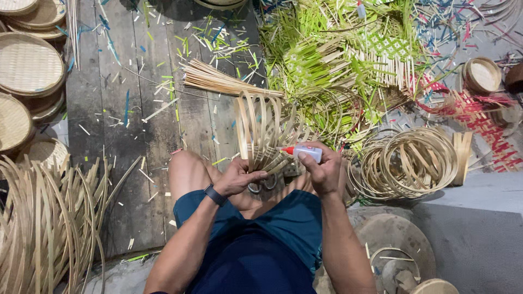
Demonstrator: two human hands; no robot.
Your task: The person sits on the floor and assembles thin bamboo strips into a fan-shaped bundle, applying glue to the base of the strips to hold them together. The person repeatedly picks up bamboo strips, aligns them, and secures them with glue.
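Nearest, the right hand (325, 173) has its grip closed on a glue bottle (303, 152) above the knees; the left hand (238, 177) pinches a fan of bamboo strips (260, 133) beside it.

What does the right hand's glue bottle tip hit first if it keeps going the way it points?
The right hand aims the small bottle, red tip left, at the bent bamboo strips pinched by the left hand. Those strips likely come first; depth is unclear.

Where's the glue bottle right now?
Head view, centre: the small white glue bottle is in the right hand, red tip pointing left at the bundle of bamboo strips gripped by the left hand.
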